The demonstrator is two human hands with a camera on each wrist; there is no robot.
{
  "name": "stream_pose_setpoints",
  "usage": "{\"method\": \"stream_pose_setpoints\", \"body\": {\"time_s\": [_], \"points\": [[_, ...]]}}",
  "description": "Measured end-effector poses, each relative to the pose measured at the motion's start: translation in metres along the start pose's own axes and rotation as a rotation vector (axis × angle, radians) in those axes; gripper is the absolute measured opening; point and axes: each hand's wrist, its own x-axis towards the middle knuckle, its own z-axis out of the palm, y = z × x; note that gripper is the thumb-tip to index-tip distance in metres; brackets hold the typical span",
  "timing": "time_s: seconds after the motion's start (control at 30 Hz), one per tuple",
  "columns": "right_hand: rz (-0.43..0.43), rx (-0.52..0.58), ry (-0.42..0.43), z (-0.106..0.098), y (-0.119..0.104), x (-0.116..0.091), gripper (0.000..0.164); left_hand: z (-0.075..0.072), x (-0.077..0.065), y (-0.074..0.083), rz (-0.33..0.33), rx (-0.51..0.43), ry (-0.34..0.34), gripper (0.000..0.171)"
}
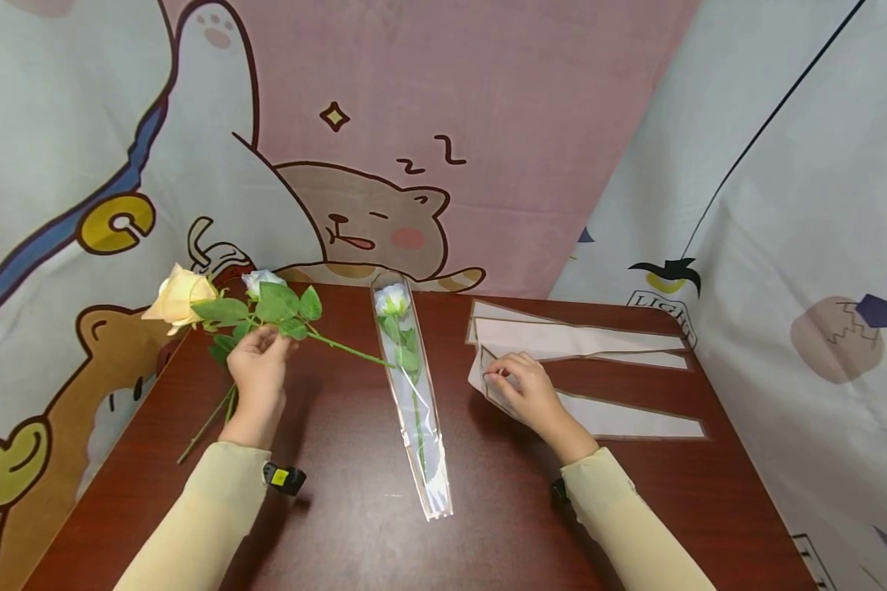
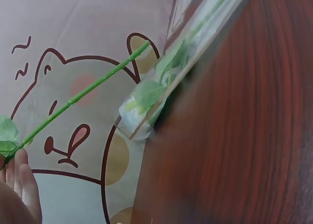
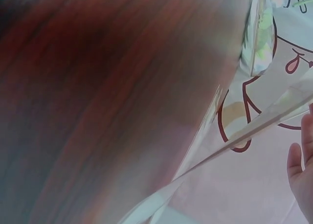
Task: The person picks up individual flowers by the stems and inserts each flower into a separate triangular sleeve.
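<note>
One clear sleeve point(image 1: 427, 402) at the centre of the table point(image 1: 355, 509) contains a pale rose point(image 1: 392, 300); flat sleeves point(image 1: 576, 336) lie to its right. The left wrist view shows the free end of a green stem point(image 1: 351, 350) apart from the clear sleeve, where the head view overlaps them; the left hand point(image 1: 257, 364) pinches the green stem beside a yellow rose point(image 1: 181, 300); the right hand point(image 1: 523, 387) pinches the raised wide end of another sleeve point(image 1: 636, 417).

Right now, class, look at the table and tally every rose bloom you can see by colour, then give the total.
Yellow blooms: 1
Bluish-white blooms: 2, one of them inside a clear sleeve
Total: 3 visible blooms
</note>
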Motion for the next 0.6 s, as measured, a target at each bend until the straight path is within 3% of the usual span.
{"method": "stream_pose_setpoints", "body": {"time_s": [0.1, 0.2, 0.23, 0.33, 0.6], "points": [[0.003, 0.004, 0.005, 0.002, -0.001, 0.0, 0.004, -0.009, 0.013, -0.027, -0.012, -0.164, -0.071, 0.012], [0.004, -0.005, 0.004, 0.004, -0.003, 0.0, 0.004, -0.006, 0.009, -0.03, -0.034, -0.221, -0.109, 0.012], [0.005, -0.011, 0.005, 0.004, -0.003, 0.0, 0.005, -0.003, 0.006, -0.029, -0.035, -0.222, -0.12, 0.011], [0.0, -0.03, 0.017, 0.007, -0.005, 0.0, 0.005, 0.014, -0.015, -0.008, -0.062, -0.145, -0.11, 0.008], [0.0, -0.042, 0.033, 0.015, -0.009, 0.001, 0.005, 0.031, -0.035, -0.001, -0.119, -0.156, -0.148, 0.009]]}}
